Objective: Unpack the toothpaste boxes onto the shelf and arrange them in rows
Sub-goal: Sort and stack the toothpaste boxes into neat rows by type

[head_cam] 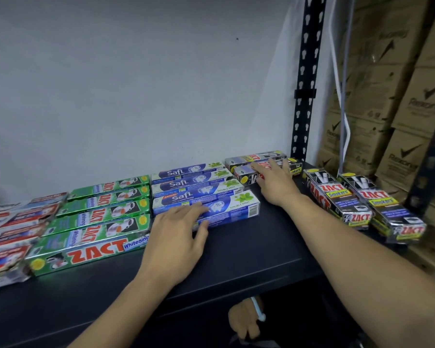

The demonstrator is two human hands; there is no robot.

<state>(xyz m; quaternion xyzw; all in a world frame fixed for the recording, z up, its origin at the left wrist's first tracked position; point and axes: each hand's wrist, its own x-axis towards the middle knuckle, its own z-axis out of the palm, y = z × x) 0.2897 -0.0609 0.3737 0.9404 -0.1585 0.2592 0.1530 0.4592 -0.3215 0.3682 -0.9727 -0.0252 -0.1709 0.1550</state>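
**Shelf** (pixel 249 259): dark, smooth painted metal, with a perforated upright post (pixel 305 71) at the back. All places below are given from the Safi row.

**Safi boxes** (pixel 199 184): four long blue-and-white card cartons with a slight gloss, lying side by side.
- Left hand (pixel 176 234): grip open, fingers flat on the nearest Safi box (pixel 234 207).

**ZACT Whitening boxes** (pixel 98 222): just left of the Safi row. Green foil-bright card, four in a row.

**Red-and-white boxes** (pixel 10 234): further left. The ends look crumpled and the print is blurred.

**ZACT Smokers boxes, back pair** (pixel 246 170): just right of the Safi row, toward the wall. Black and silver, shiny.
- Right hand (pixel 274 182): grip open, fingers laid straight on top of the pair.

**ZACT Smokers boxes, loose pair** (pixel 337 197): further right, turned end-on and not yet in line.

**Brown corrugated cartons** (pixel 399 109): beyond the post.

**Risks (judged):**
- Slick cartons on a slick shelf will likely skid, so a one-sided push could skew a whole row.
- The right forearm passes close to the loose pair, and a careless sweep might knock them off the shelf's right end.
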